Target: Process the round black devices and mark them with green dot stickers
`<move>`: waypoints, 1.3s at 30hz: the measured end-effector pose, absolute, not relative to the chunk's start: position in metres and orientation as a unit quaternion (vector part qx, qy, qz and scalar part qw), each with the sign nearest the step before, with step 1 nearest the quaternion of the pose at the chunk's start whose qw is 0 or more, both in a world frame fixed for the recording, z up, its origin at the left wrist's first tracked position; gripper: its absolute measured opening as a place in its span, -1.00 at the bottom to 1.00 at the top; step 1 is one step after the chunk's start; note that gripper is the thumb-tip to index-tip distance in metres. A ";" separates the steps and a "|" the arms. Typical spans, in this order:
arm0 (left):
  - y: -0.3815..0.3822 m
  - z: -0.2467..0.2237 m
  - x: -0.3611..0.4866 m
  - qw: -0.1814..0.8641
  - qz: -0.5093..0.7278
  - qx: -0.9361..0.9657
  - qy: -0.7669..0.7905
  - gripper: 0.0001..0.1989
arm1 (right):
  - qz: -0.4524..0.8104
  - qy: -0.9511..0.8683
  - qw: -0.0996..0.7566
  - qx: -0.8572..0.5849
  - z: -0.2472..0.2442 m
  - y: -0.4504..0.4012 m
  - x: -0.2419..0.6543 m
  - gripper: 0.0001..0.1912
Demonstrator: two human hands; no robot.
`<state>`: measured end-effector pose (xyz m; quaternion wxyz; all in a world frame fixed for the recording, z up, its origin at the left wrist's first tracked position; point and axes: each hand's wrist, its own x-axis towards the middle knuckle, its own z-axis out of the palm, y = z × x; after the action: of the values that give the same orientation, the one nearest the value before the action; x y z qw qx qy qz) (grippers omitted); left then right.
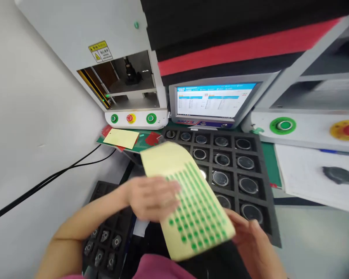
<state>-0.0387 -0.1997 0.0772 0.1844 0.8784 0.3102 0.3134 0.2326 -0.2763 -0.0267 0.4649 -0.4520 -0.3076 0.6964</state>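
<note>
A pale yellow sheet with rows of green dots (196, 209) is held up tilted in front of me. My right hand (250, 236) grips its lower right edge, with part of the fingers behind the sheet. Across the left side of the sheet lies my left hand (155, 197), blurred, its fingers stretched over the dots and its thumb hidden. Behind the sheet is a black foam tray (269, 211) whose compartments hold round watch-like pieces (248, 185); the sheet covers some of them.
At lower left, another black tray (104, 190) holds several small dark parts. A yellow card (121, 138) lies on the green mat. Behind stand a monitor (215, 100) and two white machines with buttons (136, 119). A dark watch-like piece (339, 175) rests on white paper (308, 166).
</note>
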 end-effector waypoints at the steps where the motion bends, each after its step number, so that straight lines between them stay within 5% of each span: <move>1: -0.212 0.078 -0.023 0.230 0.265 0.917 0.188 -0.84 | 0.753 -0.286 0.437 -0.400 -0.016 -0.271 0.229 -0.34; 3: -0.231 0.074 -0.004 0.285 0.221 0.928 0.093 -0.78 | 0.818 -0.267 0.378 -0.342 0.006 -0.264 0.224 -0.48; 5: -0.242 0.063 -0.001 0.320 0.292 0.869 0.238 -0.82 | 0.820 -0.274 0.372 -0.338 0.025 -0.261 0.221 -0.59; 9: -0.237 0.048 -0.008 0.327 0.446 0.724 0.413 -0.69 | 0.734 -0.279 0.492 -0.376 0.044 -0.255 0.218 -0.65; 13: -0.217 0.046 0.009 0.604 0.518 0.467 0.384 -0.38 | 0.693 -0.314 0.514 -0.397 0.047 -0.244 0.205 -0.71; 17: -0.209 0.037 0.023 0.796 0.416 0.317 0.304 -0.39 | 0.670 -0.425 0.418 -0.443 0.045 -0.228 0.193 -0.75; 21: -0.201 0.030 0.010 0.818 0.421 0.232 0.316 -0.41 | 0.344 -0.580 0.499 -0.544 0.044 -0.205 0.183 -0.83; 24: -0.194 0.028 -0.007 0.814 0.420 0.219 0.337 -0.38 | 0.171 -0.709 0.468 -0.499 0.046 -0.188 0.174 -0.86; 39: -0.175 0.026 -0.039 0.788 0.444 0.127 0.408 -0.40 | -0.012 -0.836 0.345 -0.427 0.041 -0.156 0.144 -0.86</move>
<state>-0.0386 -0.1753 0.0258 0.7880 0.1274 0.4075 0.4436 0.1441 -0.1559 0.0405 0.3453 -0.4270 -0.8356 -0.0122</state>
